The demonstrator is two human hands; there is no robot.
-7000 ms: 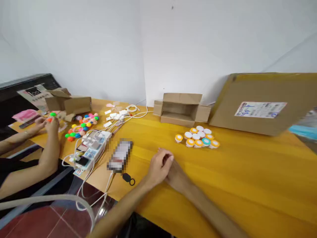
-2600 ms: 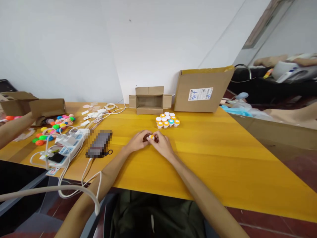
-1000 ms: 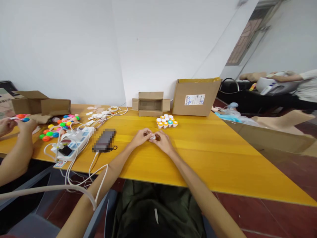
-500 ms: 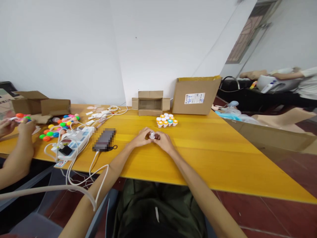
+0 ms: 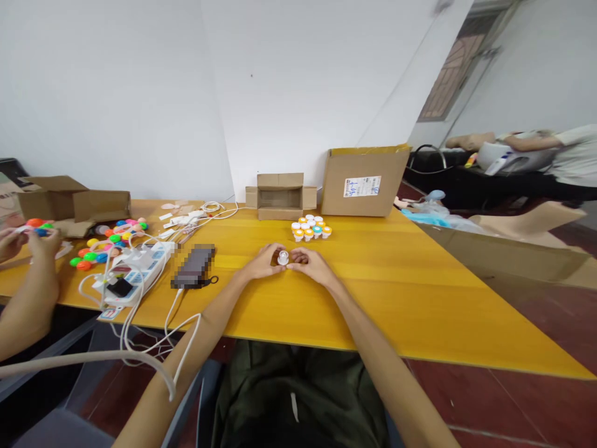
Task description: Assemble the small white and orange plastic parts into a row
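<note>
My left hand [image 5: 263, 262] is closed around the side of a small clear, whitish jar [image 5: 283, 257], fingers behind and thumb in front. To its right is my right hand [image 5: 311, 265], fingers bent and thumb apart from them. Its thumb tip comes close to the jar's lower edge; whether it touches, I cannot tell. Beyond the hands stands a cluster of several small jars [image 5: 308, 234] with white and orange lids, one of them teal-topped.
An open small carton [image 5: 280, 198] and a larger labelled box [image 5: 366, 182] stand against the wall. To my left lie a phone [image 5: 194, 266], a power strip [image 5: 140, 272] with loose cables and colourful balls [image 5: 94, 254]. Another person's hands [image 5: 43, 242] work at far left.
The fingers of my right hand have loosened and drawn slightly away from the jar. The jar remains by my left hand. The whole view has shifted a little.
</note>
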